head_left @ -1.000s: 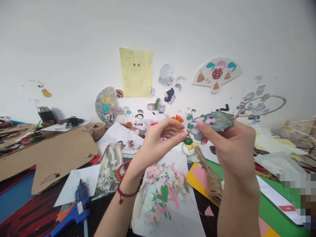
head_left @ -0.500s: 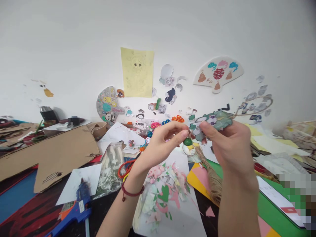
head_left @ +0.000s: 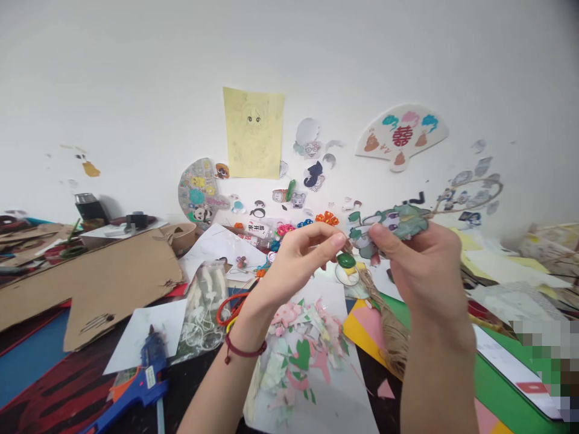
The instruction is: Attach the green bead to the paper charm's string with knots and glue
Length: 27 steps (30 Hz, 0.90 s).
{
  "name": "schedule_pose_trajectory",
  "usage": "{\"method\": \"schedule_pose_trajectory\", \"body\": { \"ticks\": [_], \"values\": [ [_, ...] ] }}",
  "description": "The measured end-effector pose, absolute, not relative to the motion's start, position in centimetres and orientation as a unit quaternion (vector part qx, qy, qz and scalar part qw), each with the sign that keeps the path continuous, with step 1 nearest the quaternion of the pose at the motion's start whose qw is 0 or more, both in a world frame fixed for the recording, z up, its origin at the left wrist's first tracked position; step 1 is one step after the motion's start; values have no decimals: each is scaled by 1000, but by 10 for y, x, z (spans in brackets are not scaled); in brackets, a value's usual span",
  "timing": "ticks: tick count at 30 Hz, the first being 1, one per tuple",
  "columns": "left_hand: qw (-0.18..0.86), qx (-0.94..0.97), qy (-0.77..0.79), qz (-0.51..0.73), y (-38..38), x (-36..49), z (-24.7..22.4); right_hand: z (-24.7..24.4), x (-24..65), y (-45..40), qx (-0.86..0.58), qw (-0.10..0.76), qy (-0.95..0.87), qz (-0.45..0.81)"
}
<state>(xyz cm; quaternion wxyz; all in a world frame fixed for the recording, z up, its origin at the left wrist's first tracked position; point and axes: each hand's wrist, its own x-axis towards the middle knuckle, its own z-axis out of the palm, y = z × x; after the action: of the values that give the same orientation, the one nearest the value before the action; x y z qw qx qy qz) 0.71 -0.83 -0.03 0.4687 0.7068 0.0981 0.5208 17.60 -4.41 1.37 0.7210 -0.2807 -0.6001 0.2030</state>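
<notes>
There: your left hand (head_left: 307,259) had drawn thumb and fingertips together, grip unclear, beside the glossy green rounded bead (head_left: 347,260), just below the flat green purple-eyed cutout (head_left: 411,222) your right hand (head_left: 427,271) pinched.

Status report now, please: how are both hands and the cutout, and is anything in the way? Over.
Right hand grips cutout. Left hand near green bead, grip unclear. Scraps below, seemingly not in the way.

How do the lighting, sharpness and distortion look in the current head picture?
Head view: soft, even light on the wall; faint shadow beside the flask; wide-lens stretching toward the edges; lower right corner pixelated; fine detail on the cutout slightly soft.
</notes>
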Motion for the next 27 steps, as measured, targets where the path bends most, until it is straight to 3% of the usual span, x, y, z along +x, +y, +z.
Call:
{"method": "schedule_pose_trajectory", "body": {
  "ticks": [27],
  "values": [
    [490, 686, 107, 527, -10, 5, 2, 13, 178, -40, -283, 713, -613, 190]
  ]
}}
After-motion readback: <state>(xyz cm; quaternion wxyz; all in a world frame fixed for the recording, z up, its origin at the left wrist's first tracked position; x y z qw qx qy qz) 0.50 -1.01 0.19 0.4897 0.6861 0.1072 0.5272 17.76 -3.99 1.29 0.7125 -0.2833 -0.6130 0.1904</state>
